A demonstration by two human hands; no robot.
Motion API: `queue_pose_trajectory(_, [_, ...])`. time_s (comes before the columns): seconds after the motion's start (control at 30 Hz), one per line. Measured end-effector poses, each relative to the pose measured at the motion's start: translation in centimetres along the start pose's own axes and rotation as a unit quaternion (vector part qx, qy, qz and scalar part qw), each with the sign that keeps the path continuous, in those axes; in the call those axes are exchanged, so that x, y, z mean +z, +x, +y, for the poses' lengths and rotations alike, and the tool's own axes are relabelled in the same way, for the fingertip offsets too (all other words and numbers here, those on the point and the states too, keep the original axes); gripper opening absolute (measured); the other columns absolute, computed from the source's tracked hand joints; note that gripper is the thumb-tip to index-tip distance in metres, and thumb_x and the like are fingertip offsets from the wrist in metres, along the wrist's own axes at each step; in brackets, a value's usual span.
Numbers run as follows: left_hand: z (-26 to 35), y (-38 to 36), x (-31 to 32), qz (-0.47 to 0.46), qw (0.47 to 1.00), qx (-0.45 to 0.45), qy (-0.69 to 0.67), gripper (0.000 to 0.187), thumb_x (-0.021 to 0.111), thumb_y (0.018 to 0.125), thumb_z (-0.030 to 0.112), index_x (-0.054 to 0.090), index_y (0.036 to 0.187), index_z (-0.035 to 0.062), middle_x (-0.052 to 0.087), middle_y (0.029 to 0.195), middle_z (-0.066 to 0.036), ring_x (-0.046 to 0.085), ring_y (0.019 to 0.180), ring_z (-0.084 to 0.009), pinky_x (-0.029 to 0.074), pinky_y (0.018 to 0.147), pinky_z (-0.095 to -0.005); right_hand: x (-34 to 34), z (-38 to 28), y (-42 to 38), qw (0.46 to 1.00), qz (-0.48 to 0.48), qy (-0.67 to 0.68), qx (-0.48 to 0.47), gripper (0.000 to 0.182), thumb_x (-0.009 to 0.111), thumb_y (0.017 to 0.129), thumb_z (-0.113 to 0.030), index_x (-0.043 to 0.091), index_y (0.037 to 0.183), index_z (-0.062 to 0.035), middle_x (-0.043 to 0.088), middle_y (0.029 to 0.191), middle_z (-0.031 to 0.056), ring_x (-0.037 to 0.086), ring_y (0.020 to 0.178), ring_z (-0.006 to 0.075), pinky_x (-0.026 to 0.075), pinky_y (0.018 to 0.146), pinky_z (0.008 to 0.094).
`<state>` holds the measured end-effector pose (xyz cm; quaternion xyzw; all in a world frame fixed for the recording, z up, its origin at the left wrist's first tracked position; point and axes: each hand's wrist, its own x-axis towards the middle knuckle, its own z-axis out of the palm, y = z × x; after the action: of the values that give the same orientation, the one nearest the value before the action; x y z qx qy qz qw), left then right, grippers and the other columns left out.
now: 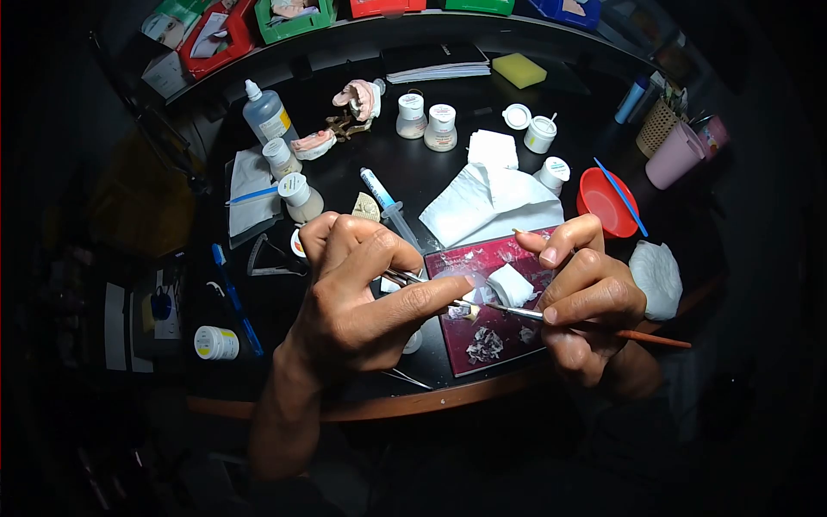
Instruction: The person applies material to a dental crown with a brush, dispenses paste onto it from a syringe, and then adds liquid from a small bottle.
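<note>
My left hand [366, 297] is closed round a thin metal tool [401, 277], its index finger stretched out to the right. A small pale piece [465, 310] lies between the two hands, close to that fingertip; what bears it is hard to make out. In my right hand [590, 302] is a brush [650, 337] with a reddish handle, its tip pointing left to the small piece. Below them is a dark red plate [469, 353] with a folded white pad [511, 285] and grey scraps [485, 345] on it.
Behind the hands stand white-lidded jars [440, 127], a dental model [360, 99] and a syringe [379, 187]. White cloth [491, 200] lies behind the plate. At the right are a red bowl [603, 202] and a pink cup [674, 156]; a blue toothbrush [237, 302] lies left.
</note>
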<state>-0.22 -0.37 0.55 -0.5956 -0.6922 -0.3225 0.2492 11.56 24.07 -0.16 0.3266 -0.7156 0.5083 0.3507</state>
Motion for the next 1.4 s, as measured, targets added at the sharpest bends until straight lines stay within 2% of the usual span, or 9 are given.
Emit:
queue_pose_trajectory(0.37, [-0.2, -0.1, 0.1, -0.002, 1.000, -0.002, -0.009, 0.039, 0.082, 0.069, 0.015, 0.084, 0.108, 0.0211, 0.057, 0.083, 0.004, 0.050, 0.085, -0.0191, 0.033, 0.089, -0.0397, 0.5, -0.3, 0.2, 1.000, 0.008, -0.018, -0.008, 0.027, 0.067, 0.063, -0.002, 0.072, 0.089, -0.0029, 0.067, 0.077, 0.0078, 0.060, 0.094, 0.0277, 0.060, 0.100, 0.0536])
queue_pose_trajectory(0.67, [-0.5, 0.1, 0.4, 0.021, 0.978, -0.068, -0.194, 0.026, 0.081, 0.084, 0.011, 0.082, 0.109, 0.0129, 0.061, 0.082, 0.001, 0.051, 0.081, -0.0180, 0.039, 0.078, -0.0342, 1.2, -1.0, 0.4, 0.998, 0.049, -0.039, -0.010, 0.034, 0.070, 0.067, 0.003, 0.072, 0.100, -0.0035, 0.070, 0.083, 0.0078, 0.061, 0.100, 0.0292, 0.061, 0.097, 0.0491])
queue_pose_trajectory(0.7, [-0.9, 0.1, 0.6, 0.024, 0.981, -0.040, -0.190, 0.019, 0.075, 0.094, 0.020, 0.079, 0.109, 0.0083, 0.061, 0.081, 0.000, 0.050, 0.077, -0.0167, 0.037, 0.077, -0.0337, 1.5, -1.2, 0.4, 0.997, 0.062, -0.042, -0.020, 0.034, 0.070, 0.066, 0.004, 0.072, 0.099, -0.0036, 0.071, 0.084, 0.0080, 0.062, 0.102, 0.0299, 0.060, 0.097, 0.0488])
queue_pose_trajectory(0.8, [-1.1, -0.1, 0.7, 0.021, 0.979, -0.051, -0.198, 0.021, 0.076, 0.094, 0.022, 0.080, 0.109, 0.0083, 0.061, 0.081, 0.000, 0.050, 0.078, -0.0165, 0.037, 0.077, -0.0337, 1.9, -1.4, 0.6, 0.995, 0.076, -0.051, -0.038, 0.033, 0.070, 0.065, 0.003, 0.073, 0.097, -0.0034, 0.071, 0.084, 0.0083, 0.062, 0.102, 0.0301, 0.060, 0.097, 0.0493])
queue_pose_trajectory(0.83, [-1.0, 0.0, 0.7, 0.015, 0.981, -0.048, -0.185, 0.021, 0.076, 0.094, 0.022, 0.080, 0.109, 0.0087, 0.061, 0.081, 0.000, 0.050, 0.078, -0.0165, 0.036, 0.078, -0.0338, 1.2, -0.5, 0.1, 0.994, 0.028, -0.082, -0.070, 0.028, 0.076, 0.091, -0.029, 0.068, 0.106, -0.0073, 0.069, 0.083, 0.0065, 0.056, 0.107, 0.0274, 0.057, 0.103, 0.0487])
queue_pose_trajectory(0.93, [-0.9, 0.0, 0.4, 0.005, 0.987, -0.046, -0.151, 0.021, 0.078, 0.089, 0.020, 0.082, 0.109, 0.0120, 0.060, 0.080, 0.002, 0.049, 0.079, -0.0166, 0.035, 0.081, -0.0341, 1.0, -0.4, 0.1, 0.994, 0.027, -0.077, -0.067, 0.029, 0.077, 0.092, -0.034, 0.070, 0.102, -0.0071, 0.068, 0.081, 0.0055, 0.056, 0.106, 0.0272, 0.056, 0.103, 0.0501])
queue_pose_trajectory(1.13, [-0.5, 0.4, -0.3, -0.010, 0.995, -0.032, -0.093, 0.033, 0.083, 0.077, 0.017, 0.084, 0.109, 0.0195, 0.058, 0.081, 0.004, 0.050, 0.082, -0.0170, 0.033, 0.085, -0.0346, 1.2, -0.8, 0.0, 0.997, 0.022, -0.068, -0.037, 0.017, 0.076, 0.084, -0.021, 0.075, 0.094, -0.0073, 0.068, 0.078, 0.0047, 0.056, 0.107, 0.0286, 0.055, 0.106, 0.0561])
queue_pose_trajectory(1.23, [-0.5, 0.4, -0.5, -0.014, 0.995, -0.033, -0.089, 0.034, 0.083, 0.076, 0.016, 0.085, 0.109, 0.0209, 0.058, 0.081, 0.005, 0.051, 0.082, -0.0168, 0.033, 0.086, -0.0350, 1.7, -1.1, 0.1, 0.997, 0.042, -0.064, -0.024, 0.033, 0.068, 0.057, -0.003, 0.079, 0.088, -0.0043, 0.070, 0.078, 0.0056, 0.059, 0.104, 0.0310, 0.058, 0.103, 0.0558])
queue_pose_trajectory(1.4, [-0.4, 0.6, -0.8, -0.015, 0.996, -0.030, -0.085, 0.033, 0.082, 0.077, 0.017, 0.085, 0.109, 0.0219, 0.057, 0.081, 0.004, 0.051, 0.082, -0.0162, 0.032, 0.086, -0.0357, 1.4, -1.3, 0.1, 0.997, 0.015, -0.073, -0.014, 0.032, 0.069, 0.057, -0.003, 0.079, 0.088, -0.0046, 0.071, 0.079, 0.0054, 0.059, 0.105, 0.0315, 0.058, 0.103, 0.0568])
